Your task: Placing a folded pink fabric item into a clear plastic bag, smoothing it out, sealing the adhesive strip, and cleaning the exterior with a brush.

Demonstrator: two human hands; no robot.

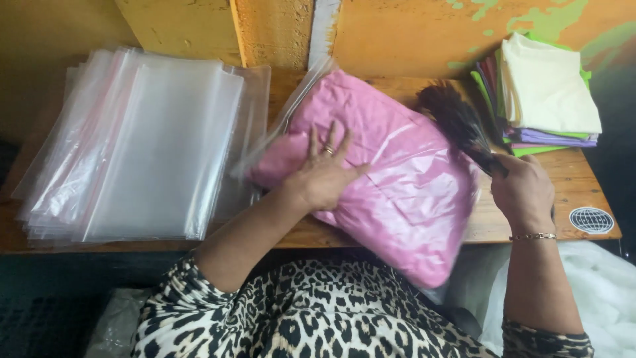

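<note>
We are pressing our left hand (pixel 322 174) flat, fingers spread wide, on the pink folded garment (pixel 381 179), which is already sitting inside a clear plastic bag and lying across the middle of the wooden bench (pixel 583 179), its near corner hanging past the front edge. Our right hand (pixel 523 193) is keeping its grip pressed together around the handle of a dark bristle brush (pixel 457 122), whose blurred head is sweeping over the far right corner of the package. To the left, a stack of clear plastic bags (pixel 142 149) is lying flat, its right edge tucked just beside the package. At the far right corner, a pile of folded cloths (pixel 546 96) in cream, purple and green is resting near the brush. In our judgement the slick film could be sliding under the flat palm, since nothing is pinching it, and the overhanging corner might be tipping the package off the bench towards our lap. The brush, swinging wide, could also be catching the cloth pile and knocking its top piece askew, or nudging the loose bag mouth open.
</note>
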